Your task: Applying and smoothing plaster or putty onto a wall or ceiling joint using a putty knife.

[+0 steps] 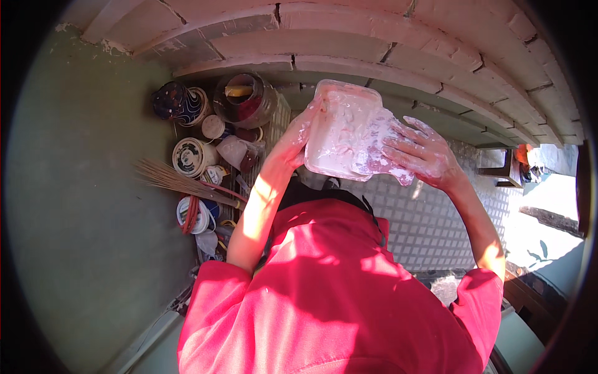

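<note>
Left hand (pixel 301 138) grips the tub (pixel 315 153) at its left side; right hand (pixel 431 156), fingers spread, touches the rag (pixel 372 153) at the tub's right, its grip unclear.

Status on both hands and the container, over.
Left hand holds rectangular container by its left side. Right hand touches white-smeared sheet over its right edge. Broom, tubs off left.

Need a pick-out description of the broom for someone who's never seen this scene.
Start at the green wall filling the left of the view. Beside its right edge is a cluttered group of tubs, and midway down it the broom shows, bristles fanning leftward. It's tan and straw-like, the only bundle of thin bristles among mostly rounded containers.
</note>
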Motion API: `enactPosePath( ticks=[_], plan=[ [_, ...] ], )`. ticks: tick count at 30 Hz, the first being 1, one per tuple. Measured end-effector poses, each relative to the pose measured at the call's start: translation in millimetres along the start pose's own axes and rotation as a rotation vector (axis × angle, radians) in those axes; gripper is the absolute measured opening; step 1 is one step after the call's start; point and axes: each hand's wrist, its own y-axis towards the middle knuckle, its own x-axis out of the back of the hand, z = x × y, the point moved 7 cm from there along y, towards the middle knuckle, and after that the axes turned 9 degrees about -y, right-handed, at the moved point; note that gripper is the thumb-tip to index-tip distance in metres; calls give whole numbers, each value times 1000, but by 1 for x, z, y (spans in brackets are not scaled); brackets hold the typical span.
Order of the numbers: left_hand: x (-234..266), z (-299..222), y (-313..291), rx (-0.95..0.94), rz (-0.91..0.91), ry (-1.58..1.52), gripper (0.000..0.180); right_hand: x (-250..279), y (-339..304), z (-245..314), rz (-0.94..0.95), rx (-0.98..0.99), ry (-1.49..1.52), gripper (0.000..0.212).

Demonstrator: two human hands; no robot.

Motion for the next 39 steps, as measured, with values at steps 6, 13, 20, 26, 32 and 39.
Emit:
enactPosePath(
  ticks=[6, 13, 20, 26, 32, 39],
  plan=[
    [16, 0, 1, -18, 2, -59, 55, 2, 6, 6, 65, -107, -59, 40],
    [26, -2, 4, -26, -2, -101, 49, -5, 3, 5, 58, -223, -78, 45],
    [31, -19, 4, -117, -70, -42, 62, -2, -4, 3, 7, -344, -76, 47],
    [28, -18, 13, -126, -77, 52, 60, 17, 2, -32, -3, -602, 240, 45],
    [12, -4, 31, -91, -68, 146, 59, 18, 22, -105, 45, -640, 336, 43],
    [14, 2, 55, -176, -117, 219, 57, -25, 59, -100, 345, -402, 293, 39]
  ],
)
